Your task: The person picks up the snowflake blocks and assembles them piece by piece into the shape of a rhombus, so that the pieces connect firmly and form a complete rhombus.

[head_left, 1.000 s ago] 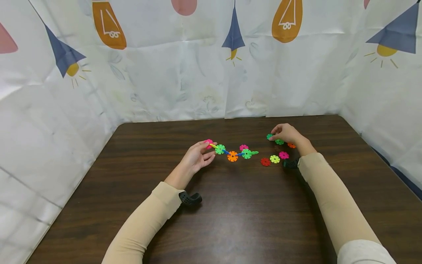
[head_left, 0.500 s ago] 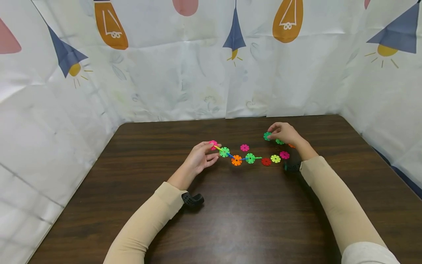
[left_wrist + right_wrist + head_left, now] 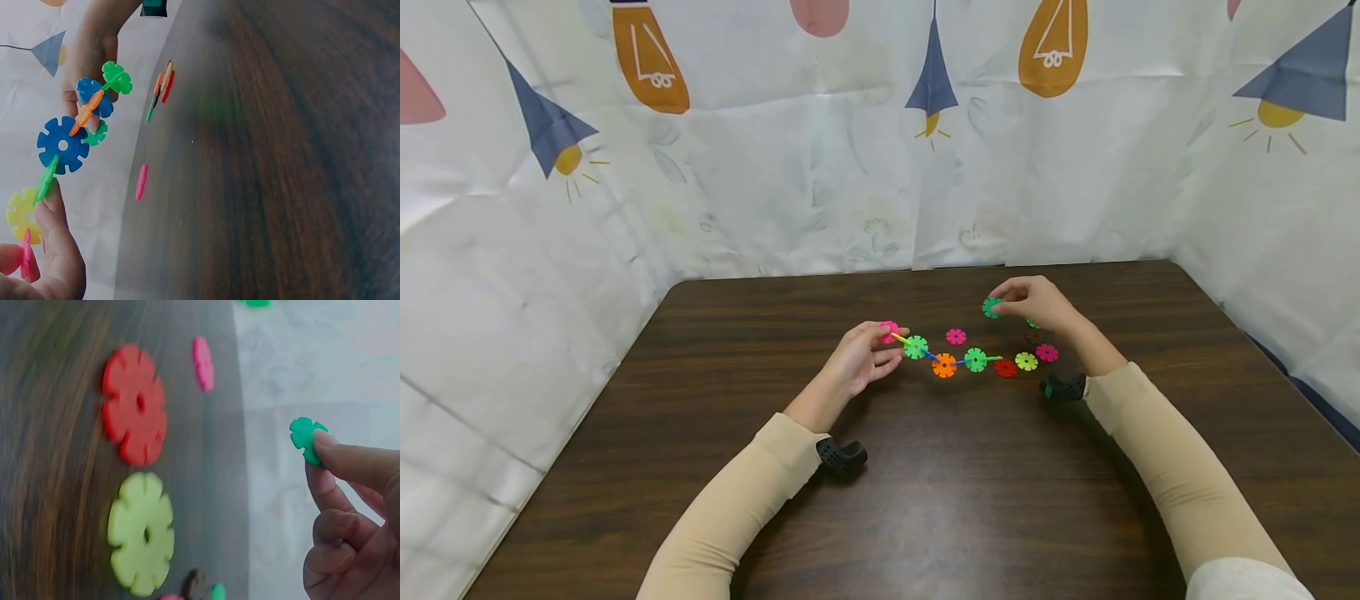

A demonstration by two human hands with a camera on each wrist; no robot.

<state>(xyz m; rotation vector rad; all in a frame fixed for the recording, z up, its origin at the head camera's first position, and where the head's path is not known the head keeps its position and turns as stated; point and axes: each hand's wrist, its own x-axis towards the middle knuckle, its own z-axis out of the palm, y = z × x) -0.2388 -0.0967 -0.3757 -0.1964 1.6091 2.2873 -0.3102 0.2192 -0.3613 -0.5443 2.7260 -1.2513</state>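
My left hand (image 3: 853, 362) pinches the pink end disc (image 3: 889, 332) of a chain of slotted plastic snowflake discs. Beyond that end, the chain runs right through yellow, green, blue and orange discs (image 3: 944, 366) to a green end; in the left wrist view a blue disc (image 3: 74, 152) shows face-on. Between thumb and fingertips my right hand (image 3: 1041, 302) holds a single teal-green snowflake disc (image 3: 302, 434), raised above the far part of the table. The chain's free end overlaps the loose red disc (image 3: 1005, 367) in the head view.
Loose discs lie on the dark wooden table (image 3: 925, 500): a pink one (image 3: 956, 336) behind the chain, then yellow (image 3: 1026, 361), another pink (image 3: 1047, 352) and a green one (image 3: 1033, 323) by the right hand. A patterned white curtain (image 3: 850, 200) stands behind.
My right hand has lifted the teal-green disc and brought it left, toward the chain. My left hand has shifted the chain slightly right, its free end now over the red disc.
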